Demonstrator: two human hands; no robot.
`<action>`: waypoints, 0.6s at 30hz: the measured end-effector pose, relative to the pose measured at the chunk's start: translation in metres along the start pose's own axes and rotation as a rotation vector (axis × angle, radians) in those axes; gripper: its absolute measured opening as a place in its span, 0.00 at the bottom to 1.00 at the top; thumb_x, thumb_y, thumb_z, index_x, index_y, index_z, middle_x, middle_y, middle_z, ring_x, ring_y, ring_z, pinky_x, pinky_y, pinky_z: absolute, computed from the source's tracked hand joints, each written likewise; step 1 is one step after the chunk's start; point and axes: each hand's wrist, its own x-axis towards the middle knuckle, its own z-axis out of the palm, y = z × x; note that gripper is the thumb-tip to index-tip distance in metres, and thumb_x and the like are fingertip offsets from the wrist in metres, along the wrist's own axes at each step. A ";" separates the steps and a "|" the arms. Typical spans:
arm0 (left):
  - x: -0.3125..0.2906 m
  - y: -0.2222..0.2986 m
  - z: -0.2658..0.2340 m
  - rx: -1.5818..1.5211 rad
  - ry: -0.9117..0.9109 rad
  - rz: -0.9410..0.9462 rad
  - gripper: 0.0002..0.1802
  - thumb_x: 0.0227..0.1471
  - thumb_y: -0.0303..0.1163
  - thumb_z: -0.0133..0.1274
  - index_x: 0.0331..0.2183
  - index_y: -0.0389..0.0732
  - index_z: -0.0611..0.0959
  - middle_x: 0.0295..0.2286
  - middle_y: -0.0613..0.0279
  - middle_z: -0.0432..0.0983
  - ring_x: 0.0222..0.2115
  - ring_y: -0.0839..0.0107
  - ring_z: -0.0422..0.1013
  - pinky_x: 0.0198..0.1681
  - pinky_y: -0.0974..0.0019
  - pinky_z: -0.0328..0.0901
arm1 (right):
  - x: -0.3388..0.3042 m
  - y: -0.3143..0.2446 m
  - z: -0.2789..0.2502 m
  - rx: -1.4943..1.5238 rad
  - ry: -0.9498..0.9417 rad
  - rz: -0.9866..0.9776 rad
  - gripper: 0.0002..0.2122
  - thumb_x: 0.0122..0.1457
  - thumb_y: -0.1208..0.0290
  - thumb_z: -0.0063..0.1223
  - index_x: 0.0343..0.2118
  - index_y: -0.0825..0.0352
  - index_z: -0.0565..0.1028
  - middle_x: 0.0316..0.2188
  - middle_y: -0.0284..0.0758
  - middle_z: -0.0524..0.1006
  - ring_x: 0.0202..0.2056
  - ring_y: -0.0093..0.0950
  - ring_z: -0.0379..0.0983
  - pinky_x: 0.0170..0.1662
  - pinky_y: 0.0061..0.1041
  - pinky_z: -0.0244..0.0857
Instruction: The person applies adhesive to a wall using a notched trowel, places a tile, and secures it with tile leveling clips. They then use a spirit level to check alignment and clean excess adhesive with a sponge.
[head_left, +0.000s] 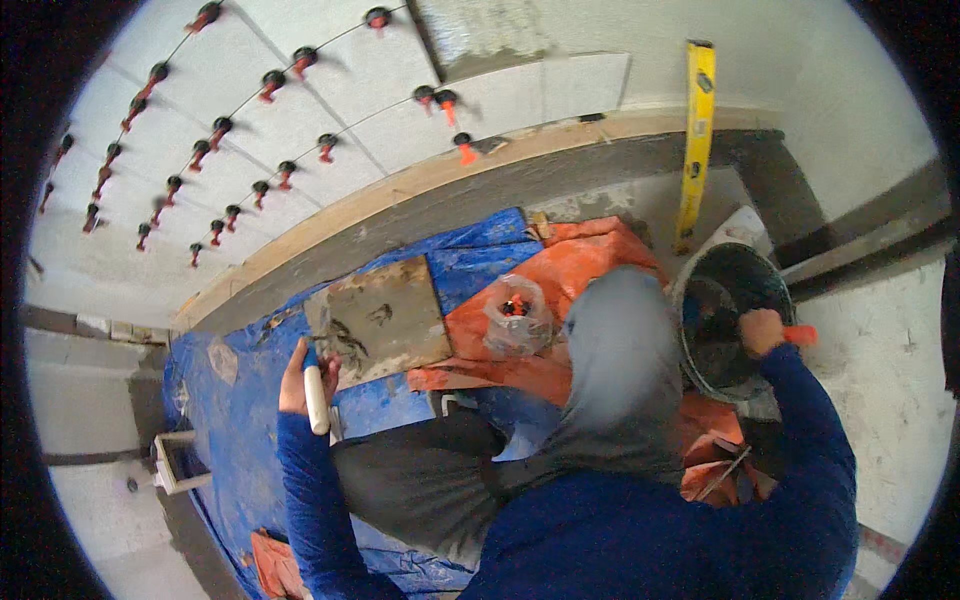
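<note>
Black and smeared with grey, the bucket [735, 258] stands on the person's right, and the right hand [762, 332] is over its near right part, the knuckles toward the opening. That hand is closed around an orange handle [803, 335], whose end pokes out past the fist on the outer side, beyond the rim; whatever the handle belongs to is too dark to make out inside the bucket. Well apart, across the bent knee, the left hand [296, 385] is wrapped around a white-and-blue handle [317, 400], which lies along the palm with its white end toward the person and its blue part up between thumb and fingers (the working end of that tool, if it has one, I cannot make out). Just beyond the left fingers, to their right, lies a flat grey slab [400, 290] with darker smears on it, resting on a blue tarp [230, 420]. Between slab and bucket, a clear plastic bag [520, 330] of red and black pieces sits on an orange tarp [600, 240]. Beyond the bucket, a yellow spirit level [695, 140] stands upright.
</note>
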 end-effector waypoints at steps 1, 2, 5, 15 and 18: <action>0.007 0.009 -0.003 -0.009 0.037 -0.036 0.28 0.57 0.51 0.61 0.31 0.31 0.74 0.27 0.49 0.77 0.24 0.61 0.77 0.26 0.64 0.78 | -0.020 0.008 -0.011 0.053 0.056 -0.029 0.09 0.53 0.67 0.55 0.33 0.62 0.83 0.29 0.43 0.83 0.34 0.42 0.82 0.34 0.39 0.76; 0.015 0.017 -0.007 -0.082 0.079 -0.113 0.28 0.57 0.51 0.61 0.32 0.31 0.75 0.27 0.49 0.77 0.22 0.63 0.77 0.23 0.65 0.77 | -0.043 0.017 -0.024 0.083 0.111 -0.044 0.07 0.53 0.68 0.55 0.30 0.63 0.83 0.28 0.44 0.82 0.34 0.42 0.82 0.34 0.40 0.76; 0.035 0.031 -0.032 0.016 -0.011 -0.079 0.28 0.60 0.53 0.56 0.36 0.32 0.77 0.26 0.52 0.78 0.16 0.69 0.74 0.18 0.70 0.72 | -0.087 0.049 -0.079 0.113 0.050 0.039 0.06 0.53 0.70 0.56 0.31 0.65 0.81 0.30 0.46 0.81 0.34 0.45 0.80 0.35 0.44 0.73; 0.081 -0.048 -0.096 0.260 0.024 0.223 0.18 0.60 0.41 0.56 0.38 0.34 0.78 0.30 0.53 0.77 0.23 0.67 0.73 0.21 0.68 0.70 | -0.043 -0.069 -0.379 0.360 0.485 -0.306 0.14 0.58 0.74 0.56 0.47 0.71 0.75 0.43 0.51 0.78 0.44 0.52 0.74 0.45 0.43 0.69; 0.077 -0.077 -0.089 0.128 -0.026 0.236 0.15 0.61 0.38 0.55 0.40 0.33 0.78 0.31 0.52 0.78 0.23 0.67 0.74 0.22 0.67 0.71 | 0.016 -0.176 -0.427 0.525 0.410 -0.779 0.15 0.61 0.70 0.54 0.49 0.70 0.74 0.49 0.55 0.75 0.49 0.51 0.74 0.50 0.41 0.69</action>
